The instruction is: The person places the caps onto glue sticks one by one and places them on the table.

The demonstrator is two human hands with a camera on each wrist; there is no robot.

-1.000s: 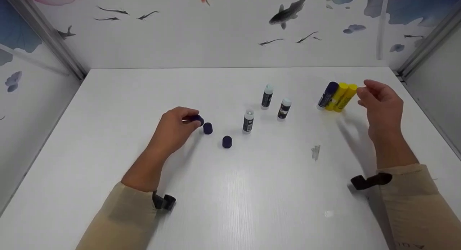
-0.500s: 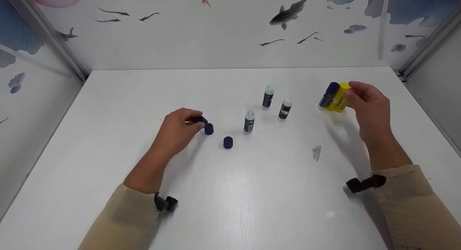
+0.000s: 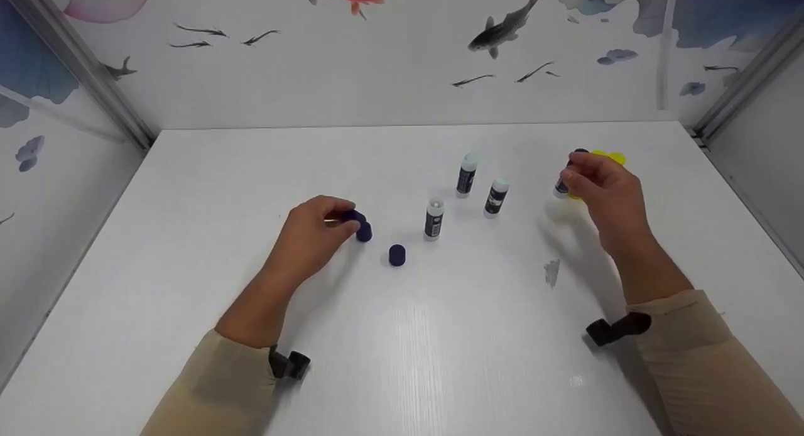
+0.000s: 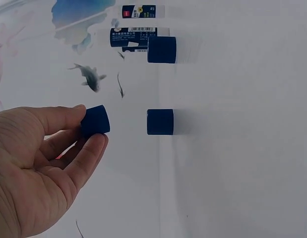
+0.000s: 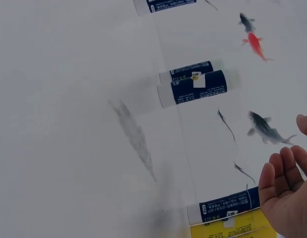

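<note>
Between thumb and fingertips, my left hand [image 3: 311, 241] pinches a dark blue cap [image 4: 95, 122], held above the table. Two more blue caps stand upright nearby: one cap [image 3: 364, 232] just beside the held one, another cap [image 3: 397, 256] to its right. Three uncapped glue sticks stand mid-table: a front one [image 3: 433, 223], a back one [image 3: 466, 177] and a right one [image 3: 495, 199]. My right hand [image 3: 606, 200], fingers loosely bent and holding nothing, hovers before a capped blue glue stick [image 5: 227, 205]. It partly hides that stick and the yellow tubes [image 3: 617, 158] in the head view.
The white table [image 3: 377, 360] has a grey smear [image 3: 551, 272] right of centre. A wall [image 3: 389, 78] printed with fish rises behind the table, and side panels stand at left and right. Each sleeve carries a black wrist camera [image 3: 619, 328].
My right hand has moved left, past the yellow tubes to in front of the capped blue glue stick. My left hand has shifted slightly right with the cap still pinched.
</note>
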